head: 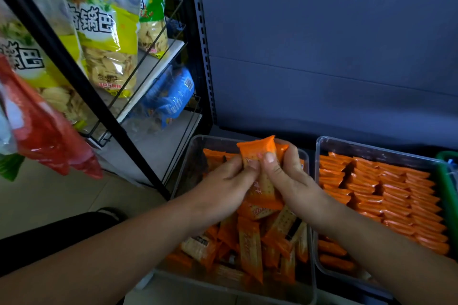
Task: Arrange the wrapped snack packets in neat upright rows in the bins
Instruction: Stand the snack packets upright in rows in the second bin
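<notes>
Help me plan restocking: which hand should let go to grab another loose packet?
Left, probably: the right hand wraps round the held orange packets, the left hand only pinches their edge, above the loose packets.

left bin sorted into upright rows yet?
No: the packets in the left bin lie jumbled at all angles, unlike the tidy rows in the right bin.

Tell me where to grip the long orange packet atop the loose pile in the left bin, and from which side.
Pinch the long orange packet across its narrow width at mid-length, coming down from above. It lies face up on the pile in the left bin, both long edges exposed; the crimped ends look flimsy.
</notes>
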Motion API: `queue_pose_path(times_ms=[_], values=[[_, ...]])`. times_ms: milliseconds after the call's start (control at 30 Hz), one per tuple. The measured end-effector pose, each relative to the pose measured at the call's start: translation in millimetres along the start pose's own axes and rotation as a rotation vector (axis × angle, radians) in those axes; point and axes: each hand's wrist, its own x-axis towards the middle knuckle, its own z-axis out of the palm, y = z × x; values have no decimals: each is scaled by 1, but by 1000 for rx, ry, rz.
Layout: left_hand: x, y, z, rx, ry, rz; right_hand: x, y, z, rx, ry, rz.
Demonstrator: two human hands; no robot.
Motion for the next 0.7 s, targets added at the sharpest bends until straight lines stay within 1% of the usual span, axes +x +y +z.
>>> queue_pose_path(times_ms=[67,167,233,300,367,400,433,467,533,567,633,700], values=[[-2,-1,4,79,10,46,-1,1,3,-9,-38,43],[-3,-3,2,126,26,94,0,-9,-2,-17,-46,91],[-4,-4,-5,180,-4,148,4,-16,-16,-80,-40,78],[-4,-6,-11,244,-62,200,5,-20,-24,-133,-83,69],[-2,-10,-21,296,-107,196,2,-19,-23,-146,-106,85],[0,-15,-30,374,-112,199,2,-18,-21,-171,-89,81],[5,-22,-43,528,-87,225,2,-18,-20,-205,-46,72],[12,-29,-58,741,-62,242,3,-17,-21,-248,18,60],[28,-48,-88,1206,-55,193,6,-15,-29,-358,150,48],[36,-56,-98,1375,-84,171,7,-14,-32,-391,196,51],[51,-74,-106,1540,-200,239,7,-10,-40,-408,244,58],[66,-87,-100,1674,-314,335,7,-3,-46,-370,267,69]])
